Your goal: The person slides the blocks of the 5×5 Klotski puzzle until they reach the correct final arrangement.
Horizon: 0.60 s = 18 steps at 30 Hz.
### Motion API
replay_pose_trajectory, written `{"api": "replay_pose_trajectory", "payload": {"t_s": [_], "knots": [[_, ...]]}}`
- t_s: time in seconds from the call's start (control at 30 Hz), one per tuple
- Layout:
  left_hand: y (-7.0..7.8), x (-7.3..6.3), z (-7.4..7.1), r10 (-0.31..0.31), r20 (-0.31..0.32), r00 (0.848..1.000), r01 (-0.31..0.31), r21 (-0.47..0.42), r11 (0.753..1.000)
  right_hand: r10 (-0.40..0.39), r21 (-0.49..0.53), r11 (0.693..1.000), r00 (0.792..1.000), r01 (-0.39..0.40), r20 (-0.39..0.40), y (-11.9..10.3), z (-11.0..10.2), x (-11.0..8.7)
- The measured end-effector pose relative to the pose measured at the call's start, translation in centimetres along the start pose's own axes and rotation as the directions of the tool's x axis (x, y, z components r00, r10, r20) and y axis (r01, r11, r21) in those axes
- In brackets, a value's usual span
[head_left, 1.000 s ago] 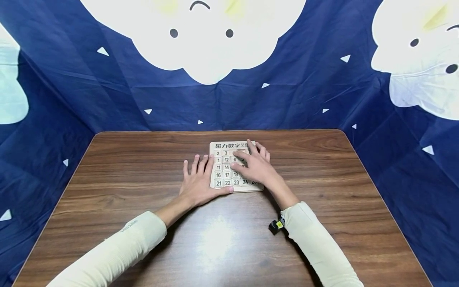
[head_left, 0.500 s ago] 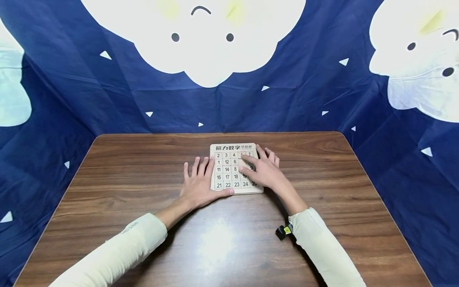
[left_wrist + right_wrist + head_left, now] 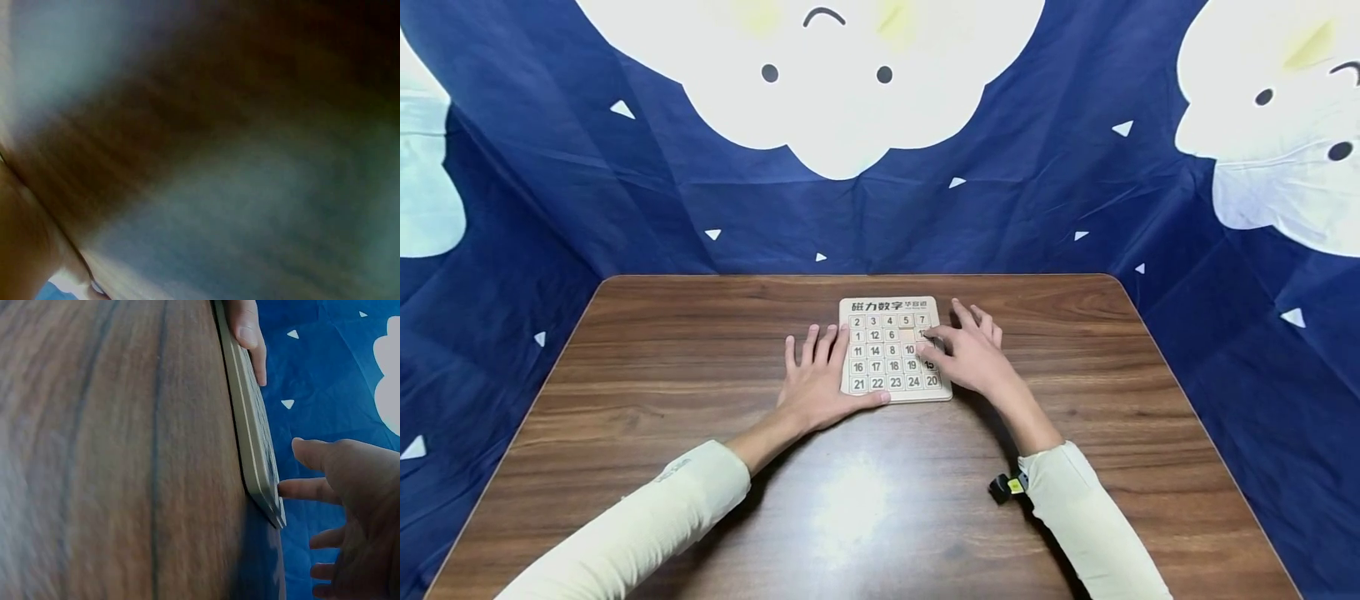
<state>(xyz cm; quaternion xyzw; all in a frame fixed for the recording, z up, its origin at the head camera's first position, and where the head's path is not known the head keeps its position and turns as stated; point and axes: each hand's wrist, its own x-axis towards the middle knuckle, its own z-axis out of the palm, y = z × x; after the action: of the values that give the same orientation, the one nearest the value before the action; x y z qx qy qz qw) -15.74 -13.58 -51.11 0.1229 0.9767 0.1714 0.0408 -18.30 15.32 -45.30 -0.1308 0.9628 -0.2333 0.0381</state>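
Note:
A pale number sliding puzzle [image 3: 917,397] lies flat on the wooden table, its tiles in rows under a printed title. One bare slot [image 3: 907,335] shows in the second row, just below the 5 tile [image 3: 906,320]. My left hand [image 3: 815,385] is spread along the puzzle's left side, thumb on its front edge. From the right, my right hand [image 3: 976,354] reaches over with the index fingertip at the tile right of the slot; the other fingers extend past the board's side. That fingertip meets the puzzle's face [image 3: 267,450] in the right wrist view, too.
The wooden table [image 3: 662,358] extends around the puzzle. A dark blue cloth [image 3: 760,217] with white cloud shapes hangs behind it and at both sides. A small black device [image 3: 1000,488] sits at the right cuff. The left wrist view is mostly blurred tabletop [image 3: 125,137].
The 5 tile has slid up into the top row, so the bare slot now lies beneath it. My right hand has shifted right across the puzzle. The left hand stays in place.

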Motion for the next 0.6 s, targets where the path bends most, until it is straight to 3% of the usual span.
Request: {"api": "replay_pose_trajectory", "payload": {"t_s": [0.23,0.43,0.6], "knots": [[-0.3,0.2,0.2,0.014,-0.018,1.000,-0.014,0.005,1.000,-0.045,0.017,0.999,0.999,0.045,0.030,-0.9,0.8,0.4],[-0.2,0.2,0.0,0.009,-0.009,1.000,-0.009,-0.004,1.000,0.018,0.035,0.999,1.000,-0.019,0.012,-0.3,0.4,1.1],[0.1,0.2,-0.2,0.002,0.000,1.000,-0.002,-0.014,1.000,0.056,0.006,0.998,0.997,-0.057,0.054,0.3,0.3,0.7]]}}
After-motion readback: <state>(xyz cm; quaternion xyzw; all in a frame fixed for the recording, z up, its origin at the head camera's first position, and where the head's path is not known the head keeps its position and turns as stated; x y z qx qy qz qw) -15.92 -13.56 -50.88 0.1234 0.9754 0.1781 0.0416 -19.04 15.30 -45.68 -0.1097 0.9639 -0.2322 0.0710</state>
